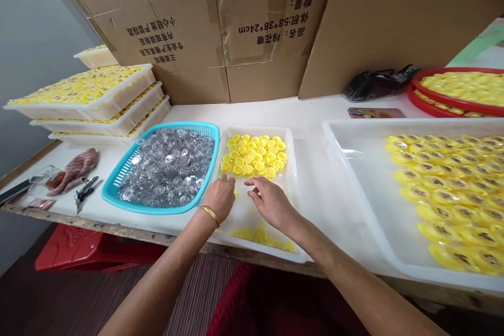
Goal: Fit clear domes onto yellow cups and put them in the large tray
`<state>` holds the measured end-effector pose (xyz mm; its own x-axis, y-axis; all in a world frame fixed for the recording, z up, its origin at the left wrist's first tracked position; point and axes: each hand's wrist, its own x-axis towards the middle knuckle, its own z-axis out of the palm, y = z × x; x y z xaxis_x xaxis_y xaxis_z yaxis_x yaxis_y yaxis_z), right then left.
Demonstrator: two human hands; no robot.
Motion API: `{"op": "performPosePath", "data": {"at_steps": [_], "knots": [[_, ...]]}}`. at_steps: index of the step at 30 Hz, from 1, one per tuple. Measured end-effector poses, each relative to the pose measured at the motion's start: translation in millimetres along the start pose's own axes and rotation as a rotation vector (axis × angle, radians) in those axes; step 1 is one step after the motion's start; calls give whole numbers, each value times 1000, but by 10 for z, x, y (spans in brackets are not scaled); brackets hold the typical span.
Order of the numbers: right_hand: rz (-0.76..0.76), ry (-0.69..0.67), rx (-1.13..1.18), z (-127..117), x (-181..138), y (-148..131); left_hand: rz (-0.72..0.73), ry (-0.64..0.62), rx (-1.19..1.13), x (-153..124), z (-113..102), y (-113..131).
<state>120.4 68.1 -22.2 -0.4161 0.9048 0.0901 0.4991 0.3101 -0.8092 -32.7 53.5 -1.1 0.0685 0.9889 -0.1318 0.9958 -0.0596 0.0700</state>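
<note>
Over the middle of a white plastic tray (293,178), my left hand (220,197), with a gold bangle at the wrist, is closed. A sliver of a small yellow round piece (235,193) shows at its fingertips, mostly hidden by the hand. My right hand (271,202) hovers just to the right, thumb and forefinger apart, with nothing visible between them. Many small yellow cup-like pieces (254,155) lie at the tray's far end, and yellow crumbs (262,236) lie at its near end. Left of the tray, a blue basket (155,210) holds clear, shiny round pieces (169,163).
On the right, a large white tray (354,189) holds rows of yellow pieces with dark centres. Stacked filled trays (79,110) stand at left, near keys (84,192). Cardboard (268,26) walls the back, with a phone (376,113) and red trays (417,94) at right.
</note>
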Motion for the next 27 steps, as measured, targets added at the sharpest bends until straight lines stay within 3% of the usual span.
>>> {"op": "performPosePath", "data": {"at_steps": [5,10,16,27], "knots": [[350,-73,511,-16,-58,31,160,121,-277,-153,-56,74],[297,-192,973,-111,-121,3,258,282,-652,-231,-46,208],[298,-70,934,-103,-128,46,86,313,-1053,-260,170,229],[303,-13,985,-137,-119,26,85,340,-986,-273,190,271]]}}
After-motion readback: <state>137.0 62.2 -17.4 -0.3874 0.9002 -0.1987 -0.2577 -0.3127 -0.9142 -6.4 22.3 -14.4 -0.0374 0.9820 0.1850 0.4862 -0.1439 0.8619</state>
